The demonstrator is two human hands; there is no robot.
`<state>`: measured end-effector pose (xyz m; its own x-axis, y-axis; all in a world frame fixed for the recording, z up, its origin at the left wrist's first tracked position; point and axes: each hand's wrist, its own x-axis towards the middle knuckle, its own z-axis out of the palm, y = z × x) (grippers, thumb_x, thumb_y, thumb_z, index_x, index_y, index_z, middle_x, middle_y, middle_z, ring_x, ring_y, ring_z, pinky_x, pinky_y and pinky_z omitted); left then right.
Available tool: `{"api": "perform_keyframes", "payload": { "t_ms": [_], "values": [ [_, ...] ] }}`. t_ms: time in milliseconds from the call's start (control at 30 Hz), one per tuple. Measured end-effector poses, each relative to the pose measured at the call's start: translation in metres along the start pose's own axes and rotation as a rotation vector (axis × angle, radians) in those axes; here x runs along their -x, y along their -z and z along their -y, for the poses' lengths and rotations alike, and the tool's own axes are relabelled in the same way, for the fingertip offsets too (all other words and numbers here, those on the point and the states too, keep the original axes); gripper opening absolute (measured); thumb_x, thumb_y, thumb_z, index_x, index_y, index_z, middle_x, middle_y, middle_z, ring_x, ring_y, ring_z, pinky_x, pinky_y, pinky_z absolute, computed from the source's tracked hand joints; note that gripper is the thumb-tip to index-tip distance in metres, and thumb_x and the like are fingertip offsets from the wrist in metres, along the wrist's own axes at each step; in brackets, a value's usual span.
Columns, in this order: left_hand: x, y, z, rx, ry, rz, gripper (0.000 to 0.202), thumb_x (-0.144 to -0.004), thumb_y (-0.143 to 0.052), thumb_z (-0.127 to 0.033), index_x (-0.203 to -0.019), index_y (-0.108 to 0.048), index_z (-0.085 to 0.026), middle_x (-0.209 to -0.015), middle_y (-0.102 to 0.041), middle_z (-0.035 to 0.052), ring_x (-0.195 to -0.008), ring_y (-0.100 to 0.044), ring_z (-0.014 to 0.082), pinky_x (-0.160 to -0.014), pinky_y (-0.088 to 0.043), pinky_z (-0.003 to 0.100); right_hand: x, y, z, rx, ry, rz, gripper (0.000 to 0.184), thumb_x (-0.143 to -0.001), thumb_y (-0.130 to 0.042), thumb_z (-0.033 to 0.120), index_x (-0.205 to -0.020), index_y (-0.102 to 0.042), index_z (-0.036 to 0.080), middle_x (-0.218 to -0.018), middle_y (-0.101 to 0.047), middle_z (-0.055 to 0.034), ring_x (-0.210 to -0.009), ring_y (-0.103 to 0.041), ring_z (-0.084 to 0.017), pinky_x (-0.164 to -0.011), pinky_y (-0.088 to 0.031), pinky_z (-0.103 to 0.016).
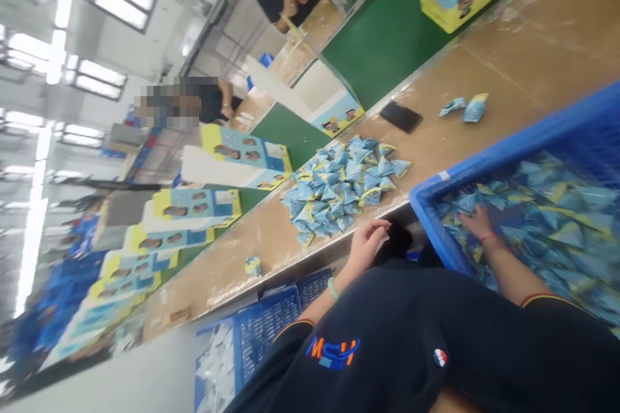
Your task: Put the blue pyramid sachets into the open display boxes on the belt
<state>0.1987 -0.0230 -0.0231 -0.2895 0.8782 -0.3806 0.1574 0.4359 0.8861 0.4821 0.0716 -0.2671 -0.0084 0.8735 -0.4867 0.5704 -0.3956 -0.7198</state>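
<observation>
**Right Hand Down Among the Packets, Left Hand Idle at the Table Edge**

The person's right hand [477, 222] lay inside the large blue plastic crate [508, 148], fingers spread flat over the loose blue-and-yellow triangular foil packets [557, 219] that filled it. The hand touched the packets beneath it, but whether any was actually pinched could not be told; the fingers looked splayed rather than closed. A thin red band circled that wrist.

The left hand [367, 240] hung in the air with fingers loosely curled and nothing in it, just short of the edge of the long brown worktable [533, 51]. A pale green bangle sat on its wrist. Just beyond its fingertips, on the table, lay a heap of the same blue-and-yellow packets [341, 190]. Further off from that hand a single packet [252, 265] sat alone near the table edge, and two more packets [465, 106] lay well beyond the crate, beside a flat black phone [400, 116].

Below the left forearm stood a second blue plastic basket [271, 329]. Past the table, printed blue-and-yellow cardboard cartons [242, 158] lined a green belt, with other people working beyond them.
</observation>
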Motion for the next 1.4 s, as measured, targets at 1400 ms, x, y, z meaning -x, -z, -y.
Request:
{"api": "perform_keyframes", "payload": {
  "t_ms": [1400],
  "values": [
    [-0.095, 0.255, -0.056, -0.04, -0.926, -0.785, 0.048, -0.082, -0.074, -0.052, -0.115, -0.067, -0.018, -0.102, -0.071, 0.007, -0.097, -0.071, 0.0233, -0.096, -0.056, 0.042, 0.098, 0.021, 0.339, -0.855, 0.536, 0.268, 0.067, -0.062, -0.088, 0.059, -0.121, -0.07, 0.033, -0.11, -0.076, -0.006, -0.117, -0.067, -0.037, -0.096, -0.059, -0.052]
  ]
}}
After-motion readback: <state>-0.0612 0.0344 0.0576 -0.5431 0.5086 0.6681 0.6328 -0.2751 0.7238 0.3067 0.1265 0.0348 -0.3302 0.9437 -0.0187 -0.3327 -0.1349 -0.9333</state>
